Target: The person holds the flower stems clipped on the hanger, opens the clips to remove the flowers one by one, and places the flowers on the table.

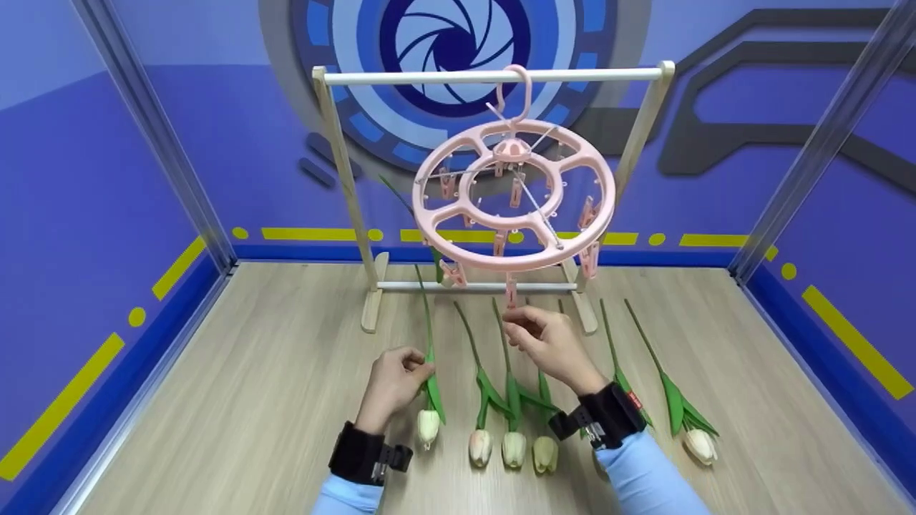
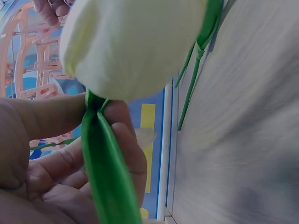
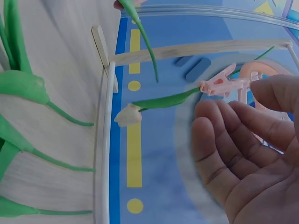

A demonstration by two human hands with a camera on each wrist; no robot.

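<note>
My left hand (image 1: 396, 383) pinches a white artificial tulip (image 1: 428, 423) by its green stem, just behind the bloom (image 2: 131, 46), between thumb and fingers. Its thin stem end points toward the rack. My right hand (image 1: 547, 343) is raised below the front of a round pink clip hanger (image 1: 515, 261), fingertips close under a dangling pink clip (image 1: 511, 290). In the right wrist view its fingers (image 3: 224, 135) are loosely bent, the thumb apart from them, nothing between. Another white tulip (image 3: 128, 115) hangs bloom down from a pink clip (image 3: 224, 86) on the hanger's left side.
The hanger hooks over the white bar (image 1: 429, 76) of a wooden stand (image 1: 343, 172). Several tulips lie in a row on the wooden table (image 1: 286, 343), including a pinkish one (image 1: 479, 449) and one at far right (image 1: 700, 446). Blue printed walls (image 1: 179, 143) enclose the table.
</note>
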